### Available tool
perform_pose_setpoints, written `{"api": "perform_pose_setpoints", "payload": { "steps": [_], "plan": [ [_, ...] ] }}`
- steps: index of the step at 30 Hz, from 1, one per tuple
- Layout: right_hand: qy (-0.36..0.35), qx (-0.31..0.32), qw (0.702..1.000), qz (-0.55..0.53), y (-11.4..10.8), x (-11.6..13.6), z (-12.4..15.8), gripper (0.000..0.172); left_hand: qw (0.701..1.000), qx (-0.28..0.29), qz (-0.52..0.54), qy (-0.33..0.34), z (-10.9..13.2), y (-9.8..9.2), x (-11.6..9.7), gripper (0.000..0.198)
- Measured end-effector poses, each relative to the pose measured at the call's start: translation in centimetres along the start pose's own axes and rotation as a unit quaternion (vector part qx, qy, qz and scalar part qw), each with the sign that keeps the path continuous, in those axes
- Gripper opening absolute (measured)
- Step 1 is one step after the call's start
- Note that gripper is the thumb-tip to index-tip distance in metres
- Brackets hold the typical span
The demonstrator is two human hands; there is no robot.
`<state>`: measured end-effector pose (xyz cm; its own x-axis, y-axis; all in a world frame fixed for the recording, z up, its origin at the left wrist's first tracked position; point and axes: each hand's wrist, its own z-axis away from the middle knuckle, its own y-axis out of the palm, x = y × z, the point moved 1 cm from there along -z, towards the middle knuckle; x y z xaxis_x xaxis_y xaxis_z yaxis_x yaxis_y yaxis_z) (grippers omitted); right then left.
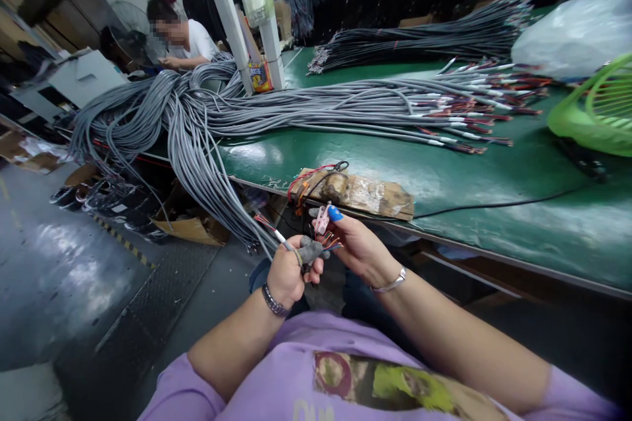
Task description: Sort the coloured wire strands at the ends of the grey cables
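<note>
My left hand (pixel 289 274), grey covers on its fingertips, is closed around the end of a grey cable. Thin coloured wires (pixel 332 243) fan out from that grip toward the right. Between the thumb and fingers of my right hand (pixel 364 248) is a small pale pink clip-like piece (pixel 322 219), whose exact kind I cannot make out. A blue cover wraps the right thumb tip. The pink piece sits just above the fanned wires; whether they touch is unclear. Right behind my hands, a wooden board (pixel 395 200) wrapped in clear tape lies at the bench edge.
A large bundle of grey cables (pixel 306 105) stretches across the green bench (pixel 494 230) and droops over its edge. Black cables (pixel 419 43) lie behind, near a plastic bag (pixel 577 29) and a green fan (pixel 592 108). A post (pixel 227 13) and a co-worker (pixel 192 43) are farther back.
</note>
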<state>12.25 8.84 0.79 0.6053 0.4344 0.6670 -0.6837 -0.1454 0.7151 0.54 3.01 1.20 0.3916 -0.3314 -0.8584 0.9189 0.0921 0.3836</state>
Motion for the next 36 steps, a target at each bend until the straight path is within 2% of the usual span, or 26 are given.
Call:
{"api": "perform_pose_setpoints", "payload": {
  "steps": [4, 11, 13, 17, 23, 25, 31, 36],
  "plan": [
    [0.012, -0.003, 1.000, -0.013, 0.0, 0.0, 0.2, 0.031, 1.000, -0.003, -0.009, 0.004, 0.2, 0.2, 0.0, 0.026],
    [0.092, 0.025, 0.995, -0.031, -0.5, 0.6, 0.6, 0.041, 0.999, -0.024, -0.022, 0.021, 1.5, -0.3, 0.4, 0.031],
    [0.080, 0.030, 0.996, -0.019, -0.5, 0.7, 0.5, 0.034, 0.999, -0.030, -0.021, 0.036, 1.8, -0.3, 0.4, 0.031],
    [0.011, 0.030, 0.999, 0.026, -0.4, 0.3, 0.3, 0.024, 0.998, -0.043, -0.015, 0.053, 1.8, 0.0, 0.1, 0.033],
    [-0.026, 0.011, 0.999, 0.022, -0.8, -0.5, 0.1, 0.036, 0.999, -0.030, 0.011, 0.040, 1.4, 0.3, -0.4, 0.031],
    [-0.026, 0.008, 1.000, 0.012, -0.8, -0.6, -0.1, 0.038, 0.999, -0.022, 0.019, 0.034, 1.3, 0.4, -0.5, 0.031],
    [0.051, 0.021, 0.997, -0.052, -0.2, -0.7, -0.9, 0.035, 0.999, -0.028, 0.029, 0.020, 0.8, 0.5, -0.3, 0.031],
    [0.022, 0.001, 0.996, -0.085, -0.3, -1.1, -1.4, 0.031, 0.999, -0.035, 0.022, 0.012, 0.3, 0.2, 0.3, 0.032]
  ]
}}
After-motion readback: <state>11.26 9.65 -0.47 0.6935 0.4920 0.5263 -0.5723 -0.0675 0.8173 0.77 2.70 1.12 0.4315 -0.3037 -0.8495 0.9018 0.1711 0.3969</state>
